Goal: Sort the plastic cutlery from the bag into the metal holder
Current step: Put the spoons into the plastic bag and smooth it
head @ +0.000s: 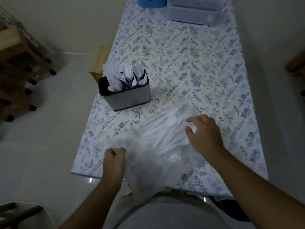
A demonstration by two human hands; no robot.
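Clear crinkled plastic bag [148, 164] of white plastic cutlery [165, 129] at table's [214, 71] near edge, left hand [113, 162] pinching bag's left side, right hand [204, 134] fingers curled over cutlery through the film, brushed metal holder [128, 96] near left edge, part filled.

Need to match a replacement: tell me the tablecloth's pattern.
The tablecloth is white with a blue-grey and pale green leaf and flower print, clearest in the head view.
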